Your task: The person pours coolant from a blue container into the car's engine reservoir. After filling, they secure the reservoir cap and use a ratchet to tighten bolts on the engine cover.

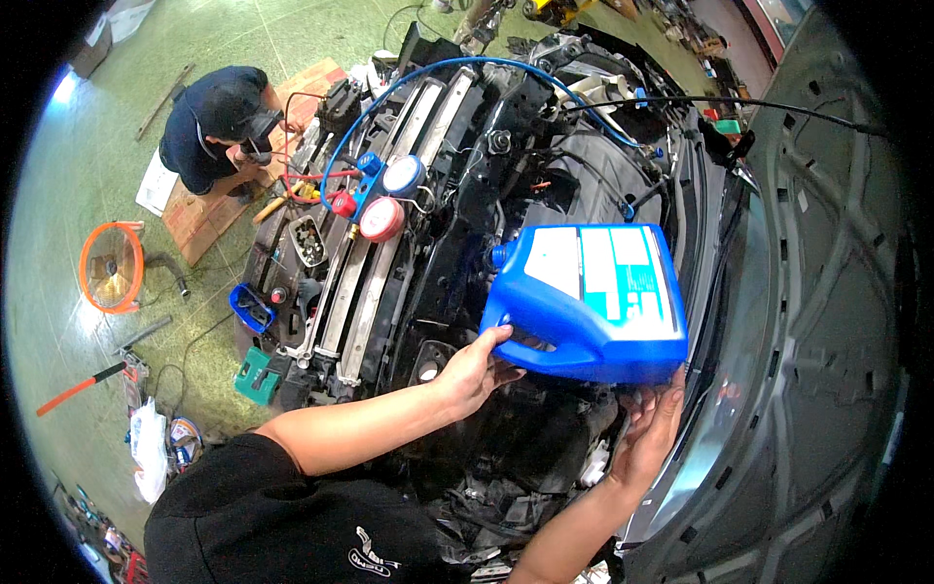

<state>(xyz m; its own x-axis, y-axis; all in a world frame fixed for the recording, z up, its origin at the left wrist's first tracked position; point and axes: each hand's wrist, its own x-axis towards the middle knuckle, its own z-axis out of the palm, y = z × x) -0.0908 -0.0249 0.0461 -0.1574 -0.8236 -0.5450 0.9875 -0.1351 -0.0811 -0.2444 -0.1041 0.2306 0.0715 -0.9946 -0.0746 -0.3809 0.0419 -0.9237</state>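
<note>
A large blue plastic jug (584,302) with a white and light-blue label lies tipped on its side above the engine bay. Its neck end (499,256) points left, over the dark front crossmember. My left hand (474,375) is closed on the jug near the lower end of its handle, thumb on top. My right hand (650,428) supports the base corner from below, its fingers curled against the plastic. Whether liquid is flowing from the neck cannot be made out.
A gauge set with red (381,219) and blue dials and hoses rests on the exposed radiator (375,292). The raised hood (817,321) stands at right. A co-worker (219,127) crouches on cardboard at far left. An orange-rimmed round stool (112,268) and a green case (257,377) are nearby.
</note>
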